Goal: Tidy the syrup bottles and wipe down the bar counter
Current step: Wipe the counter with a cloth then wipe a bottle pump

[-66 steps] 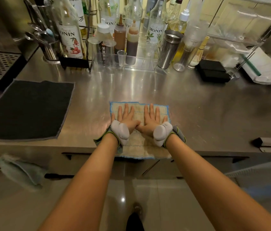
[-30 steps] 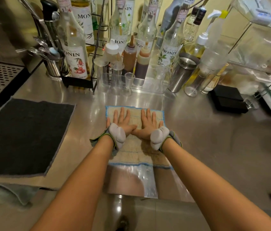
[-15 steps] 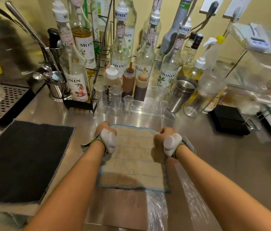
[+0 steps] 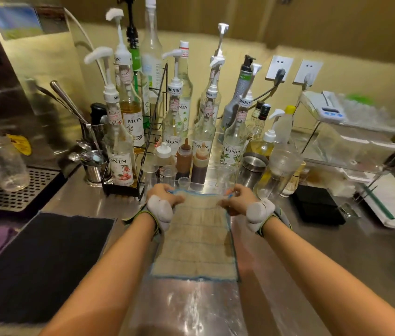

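Item: cloth (image 4: 195,241), beige with blue edging, lying flat on the steel counter (image 4: 313,258) at centre frame. Far corners lifted slightly.

Left hand (image 4: 161,197): fingers curled, pinching the cloth's far left corner.

Right hand (image 4: 239,200): fingers curled, pinching the far right corner.

Syrup bottles (image 4: 174,122): upright, crowded at upper centre, some inside a wire rack (image 4: 154,146), others standing loose beside squeeze bottles (image 4: 191,161), small cups and a metal shaker (image 4: 252,169).

Counter state: a wet streaked band shows at lower centre, just below the cloth; that strip appears wiped.

Outstanding, by judgement: the counter at right, the strip before the bottles and the part around the black mat (image 4: 41,260) at lower left look unwiped. The bottles seem not yet arranged, though this cannot be confirmed.
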The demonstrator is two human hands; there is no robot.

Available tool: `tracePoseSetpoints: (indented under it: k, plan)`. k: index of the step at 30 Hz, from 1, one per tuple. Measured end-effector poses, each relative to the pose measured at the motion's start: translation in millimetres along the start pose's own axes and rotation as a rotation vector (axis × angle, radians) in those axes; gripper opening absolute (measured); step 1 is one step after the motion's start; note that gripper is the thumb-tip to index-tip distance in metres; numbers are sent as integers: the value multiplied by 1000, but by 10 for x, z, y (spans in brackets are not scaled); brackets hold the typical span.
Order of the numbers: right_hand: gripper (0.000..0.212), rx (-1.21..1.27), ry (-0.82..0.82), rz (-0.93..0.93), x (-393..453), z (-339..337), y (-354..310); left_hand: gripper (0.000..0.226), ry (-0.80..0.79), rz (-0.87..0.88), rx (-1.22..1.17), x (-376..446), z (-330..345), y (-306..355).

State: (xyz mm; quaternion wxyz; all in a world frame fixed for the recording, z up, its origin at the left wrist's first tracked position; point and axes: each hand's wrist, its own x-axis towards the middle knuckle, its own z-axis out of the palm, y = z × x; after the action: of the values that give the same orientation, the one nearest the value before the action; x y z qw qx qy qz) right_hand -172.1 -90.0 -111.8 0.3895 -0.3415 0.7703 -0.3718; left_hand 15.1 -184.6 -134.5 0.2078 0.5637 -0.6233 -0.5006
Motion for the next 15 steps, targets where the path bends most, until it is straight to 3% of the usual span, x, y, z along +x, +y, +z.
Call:
tracePoseSetpoints:
  k: [3, 15]
  plan:
    - [30, 13, 15, -78, -149, -123, -206, 14, 17, 116, -69, -108, -81, 239]
    - [25, 230, 130, -319, -506, -534, -1217, 25, 74, 397, -232, -303, -620, 1277]
